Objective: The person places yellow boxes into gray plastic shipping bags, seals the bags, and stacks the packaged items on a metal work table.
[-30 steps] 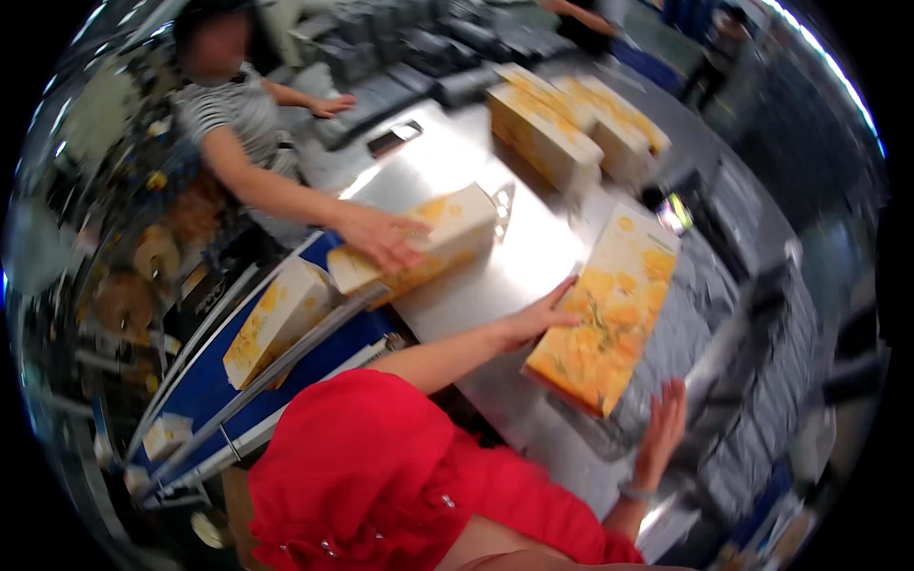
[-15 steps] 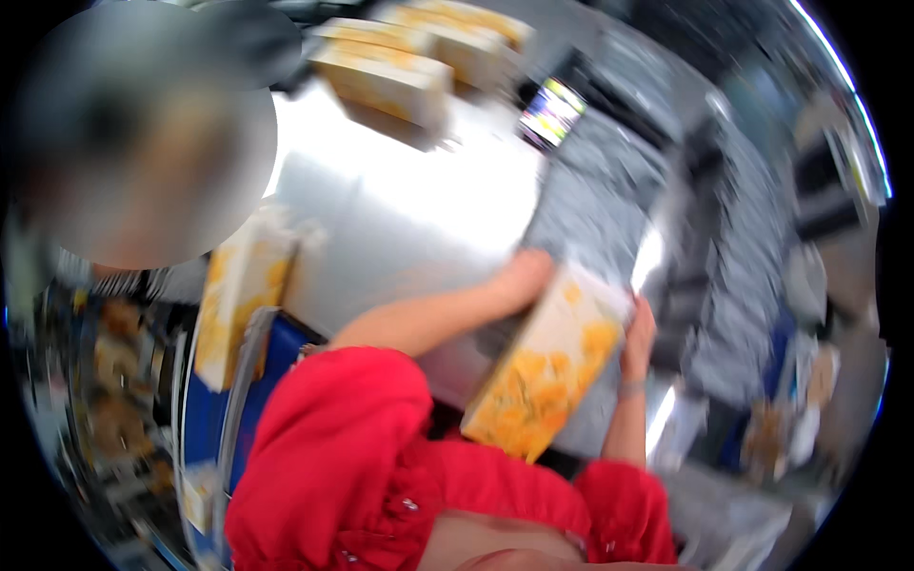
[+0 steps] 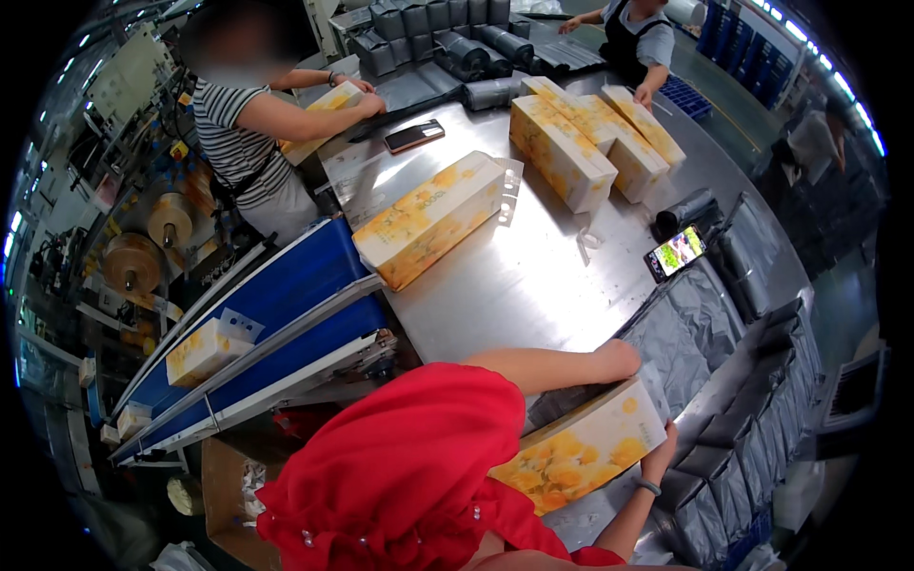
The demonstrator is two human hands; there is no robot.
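One steel packing table [image 3: 533, 285], factory floor.
Yellow carton [image 3: 581, 447] at five o'clock, gripped between left hand [image 3: 617, 360] on top and right hand [image 3: 659, 455] underneath; blue conveyor [image 3: 286, 295] at nine o'clock; grey bags [image 3: 705, 324] at three o'clock.

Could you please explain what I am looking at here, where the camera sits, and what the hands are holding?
No machine does the handling here: these are a person's two bare hands, filmed by a fisheye camera worn on their head, looking down, so straight edges bend near the rim. The red sleeves at the bottom are the person's own. The left hand lies on top of a yellow flowered box, and the right hand steadies its far end, so both hold it. It sits at the near edge of a steel table, beside grey bags. Further out lie another box, a stack of boxes and two phones. A blue conveyor runs on the left. Other workers stand at the far side.
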